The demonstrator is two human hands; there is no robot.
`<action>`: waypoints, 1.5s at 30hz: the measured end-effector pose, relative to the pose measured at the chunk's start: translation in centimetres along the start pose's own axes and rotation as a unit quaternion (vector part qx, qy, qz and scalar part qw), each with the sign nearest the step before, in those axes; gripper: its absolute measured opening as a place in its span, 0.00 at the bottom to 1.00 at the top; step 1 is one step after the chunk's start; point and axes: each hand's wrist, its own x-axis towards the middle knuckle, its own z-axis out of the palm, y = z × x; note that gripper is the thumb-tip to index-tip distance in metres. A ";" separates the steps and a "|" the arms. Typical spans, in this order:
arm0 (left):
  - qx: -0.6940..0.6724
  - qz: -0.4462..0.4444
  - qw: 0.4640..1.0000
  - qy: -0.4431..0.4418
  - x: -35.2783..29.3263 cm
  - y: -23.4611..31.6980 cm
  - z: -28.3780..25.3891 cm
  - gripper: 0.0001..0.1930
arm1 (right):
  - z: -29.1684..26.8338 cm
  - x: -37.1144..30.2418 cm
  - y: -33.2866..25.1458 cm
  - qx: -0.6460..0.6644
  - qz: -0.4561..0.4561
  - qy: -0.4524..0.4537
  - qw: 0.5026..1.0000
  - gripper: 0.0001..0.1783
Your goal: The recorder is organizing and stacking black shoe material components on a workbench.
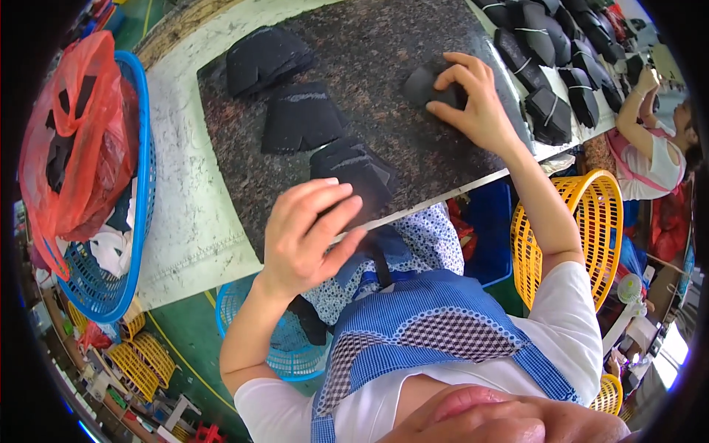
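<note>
Closest in, just over the near edge of the table (185, 199), the left hand (299, 229) is loosely open, fingers spread and slightly bent, thumb apart; its fingertips are at a stack of black pieces (358, 166), though whether they touch it I cannot tell. That stack lies by the near edge of a dark speckled slab (402, 44) set on the table. Beyond it, a second black stack (301, 118) sits toward the slab's left side. Nearer the slab's right edge, the right hand (473, 100) is curved, thumb and fingers partly apart around a small dark piece (419, 85); I cannot tell whether it grips it. A third black stack (266, 59) lies by the far left corner. Tied black bundles (548, 114) line the table past the slab's right edge.
</note>
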 end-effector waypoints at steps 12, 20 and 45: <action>-0.178 -0.097 0.978 -0.049 -0.9 2.5 1.1 0.14 | 0.1 1.0 -2.1 0.093 0.079 -0.018 0.992 0.14; -0.691 -0.344 0.635 -0.040 -0.7 3.7 1.9 0.26 | 0.6 -3.1 -13.5 0.441 -0.143 -0.145 0.874 0.31; -0.395 -0.492 0.771 -0.087 -1.0 -2.0 -0.1 0.13 | 1.8 -0.4 -11.3 0.236 0.170 -0.314 0.904 0.24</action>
